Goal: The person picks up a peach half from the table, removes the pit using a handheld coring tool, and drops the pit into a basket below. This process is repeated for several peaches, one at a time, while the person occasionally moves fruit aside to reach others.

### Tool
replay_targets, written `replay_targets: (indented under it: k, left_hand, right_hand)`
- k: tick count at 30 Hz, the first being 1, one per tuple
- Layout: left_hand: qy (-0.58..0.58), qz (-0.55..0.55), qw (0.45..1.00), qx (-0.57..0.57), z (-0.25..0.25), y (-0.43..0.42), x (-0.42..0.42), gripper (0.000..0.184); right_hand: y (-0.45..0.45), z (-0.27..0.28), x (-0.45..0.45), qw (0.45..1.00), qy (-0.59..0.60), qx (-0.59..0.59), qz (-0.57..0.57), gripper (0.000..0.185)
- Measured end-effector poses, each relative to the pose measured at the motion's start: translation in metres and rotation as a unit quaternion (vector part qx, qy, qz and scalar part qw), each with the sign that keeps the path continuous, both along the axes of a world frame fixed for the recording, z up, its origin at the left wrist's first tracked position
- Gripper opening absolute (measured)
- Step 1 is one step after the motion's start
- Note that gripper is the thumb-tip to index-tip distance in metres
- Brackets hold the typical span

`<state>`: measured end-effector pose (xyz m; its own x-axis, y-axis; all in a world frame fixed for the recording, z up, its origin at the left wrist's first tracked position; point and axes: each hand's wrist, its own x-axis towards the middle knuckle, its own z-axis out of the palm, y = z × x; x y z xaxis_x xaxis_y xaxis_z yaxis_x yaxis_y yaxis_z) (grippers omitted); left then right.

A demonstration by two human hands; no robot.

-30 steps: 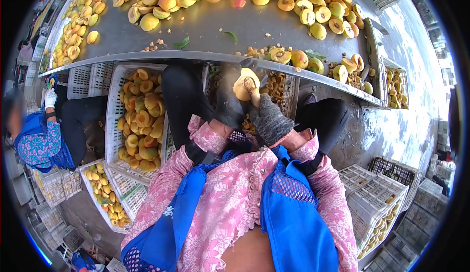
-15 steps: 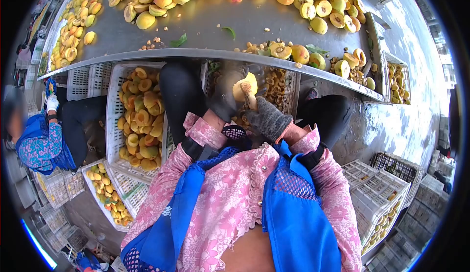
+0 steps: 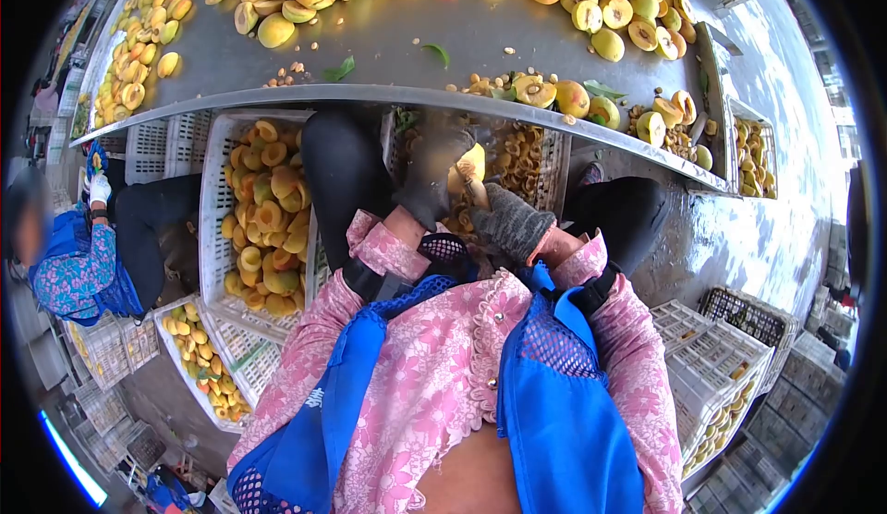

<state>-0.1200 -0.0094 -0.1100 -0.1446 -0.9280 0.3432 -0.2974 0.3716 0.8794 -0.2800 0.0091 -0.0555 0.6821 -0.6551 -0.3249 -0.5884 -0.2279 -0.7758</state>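
My left hand (image 3: 432,174), in a dark glove and partly smeared by motion, is closed on a yellow peach (image 3: 474,161) over a crate beneath the table edge. My right hand (image 3: 514,224), in a grey knitted glove, is wrapped round a short tool with a pale, wood-like handle (image 3: 478,192). The tool's upper end meets the peach; its working tip is hidden. Below and behind the hands, the crate (image 3: 561,167) holds many small brown-yellow pieces. Cut peaches, pits (image 3: 480,81) and a green leaf (image 3: 601,91) lie along the table's front edge.
The metal table (image 3: 388,56) carries heaps of halved peaches. A white crate (image 3: 214,237) of peach halves stands by my left knee. More crates (image 3: 707,348) are stacked at right. A co-worker (image 3: 78,255) sits at the far left.
Both hands stay together over the crate. The peach has turned and sits more behind my left hand, showing less of itself. The view has shifted slightly.
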Motion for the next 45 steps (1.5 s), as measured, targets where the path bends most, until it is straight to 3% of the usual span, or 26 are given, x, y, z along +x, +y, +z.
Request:
replay_targets:
  k: [2,5,7,15,18,21,23,24,26,29,32,33,35,36,37,38,39,41,43,44,45]
  left_hand:
    - [0.01,-0.024,0.999,0.044,-0.001,0.0,0.002,0.025]
    - [0.017,-0.04,0.996,0.073,-0.007,0.002,0.001,0.027]
    - [0.013,-0.041,0.997,0.066,-0.003,0.002,0.0,0.027]
    - [-0.03,-0.042,0.999,0.017,-0.006,0.0,0.001,0.026]
    - [-0.048,-0.022,0.996,0.065,-0.009,0.002,-0.002,0.026]
    - [0.041,-0.018,0.985,0.167,-0.013,0.0,-0.004,0.026]
    - [-0.042,-0.01,0.993,0.107,-0.01,-0.001,-0.002,0.026]
    - [-0.083,-0.005,0.994,0.076,-0.009,-0.001,-0.001,0.026]
    - [-0.028,0.002,0.998,0.065,-0.018,-0.005,-0.003,0.027]
    - [0.011,0.0,0.999,0.042,-0.005,-0.003,-0.002,0.027]
    - [0.036,0.062,0.996,0.048,-0.017,0.002,-0.002,0.03]
    - [0.045,0.094,0.993,0.057,-0.021,0.004,-0.002,0.031]
    - [0.169,0.094,0.975,0.112,-0.03,-0.004,-0.004,0.032]
    - [0.177,0.095,0.974,0.106,-0.026,-0.005,-0.004,0.031]
    - [0.184,0.096,0.973,0.101,-0.022,-0.007,-0.003,0.031]
    - [0.137,0.097,0.984,0.064,-0.018,-0.005,-0.003,0.031]
    - [0.09,0.097,0.991,0.029,-0.014,-0.003,-0.002,0.031]
    - [0.276,-0.013,0.933,0.229,-0.032,-0.017,0.007,0.029]
    - [0.297,-0.066,0.909,0.284,-0.017,-0.019,0.007,0.023]
    - [0.305,-0.09,0.896,0.311,-0.009,-0.02,0.008,0.021]
    - [0.25,-0.085,0.922,0.282,0.0,-0.02,0.007,0.021]
  right_hand:
    - [-0.004,0.035,0.011,0.993,0.022,0.101,-0.063,0.027]
    - [0.006,0.006,0.007,0.996,0.059,0.0,-0.067,0.03]
    - [0.005,-0.004,0.005,0.999,0.021,-0.037,-0.032,0.032]
    - [0.007,-0.002,0.003,0.998,-0.026,-0.023,-0.049,0.038]
    - [0.006,0.002,0.009,0.996,0.022,0.021,-0.08,0.036]
    - [0.008,-0.007,0.009,0.991,0.014,0.056,-0.123,0.035]
    - [0.011,-0.019,0.006,0.991,-0.002,0.038,-0.125,0.035]
    - [0.01,-0.018,0.006,0.994,0.002,0.02,-0.111,0.035]
    - [0.008,-0.016,0.007,0.996,0.01,-0.014,-0.083,0.034]
    - [-0.003,-0.008,0.005,0.983,0.01,-0.14,0.115,0.03]
    - [-0.005,-0.016,0.002,0.957,-0.017,-0.235,0.167,0.027]
    - [-0.004,-0.015,0.003,0.975,-0.05,-0.17,0.135,0.026]
    - [-0.004,-0.009,0.008,0.99,-0.115,-0.039,0.072,0.026]
    - [-0.003,-0.005,0.008,0.961,-0.199,0.189,-0.023,0.019]
    - [-0.003,-0.002,0.008,0.866,-0.268,0.405,-0.117,0.013]
    - [-0.002,0.001,0.008,0.712,-0.317,0.593,-0.203,0.007]
    - [0.001,0.001,0.009,0.735,-0.309,0.56,-0.225,0.007]
    - [0.003,0.003,0.009,0.778,-0.291,0.489,-0.267,0.008]
    - [-0.003,-0.018,0.003,0.94,-0.251,0.219,-0.076,0.01]
    - [-0.001,-0.026,0.002,0.948,-0.234,0.2,-0.074,0.01]
    - [-0.001,-0.024,0.004,0.956,-0.217,0.182,-0.072,0.011]
